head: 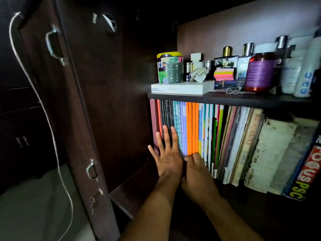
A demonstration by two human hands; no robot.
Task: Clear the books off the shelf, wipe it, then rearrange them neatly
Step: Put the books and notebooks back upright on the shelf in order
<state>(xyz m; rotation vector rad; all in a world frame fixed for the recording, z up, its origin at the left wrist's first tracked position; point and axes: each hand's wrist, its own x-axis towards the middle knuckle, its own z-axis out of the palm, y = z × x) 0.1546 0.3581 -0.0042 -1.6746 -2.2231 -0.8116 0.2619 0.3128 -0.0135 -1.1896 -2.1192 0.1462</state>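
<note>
A row of upright books fills the lower shelf (243, 202) of a dark wooden cabinet: a maroon one (153, 122) at the far left, then black spines (166, 112), lilac, orange spines (192, 126), and thin pale ones. Thicker worn books (271, 153) lean at the right. My left hand (166, 153) lies flat, fingers spread, on the black spines. My right hand (196, 173) touches the bottom of the orange spines, fingers bent; whether it grips them is hidden.
The upper shelf (225, 99) carries a white box (182, 88), a printed tin (170, 68), sticky notes (224, 73), perfume bottles, a purple-labelled jar (260, 72) and white bottles. The open cabinet door (73, 119) stands at the left, with a white cord (43, 108) hanging down.
</note>
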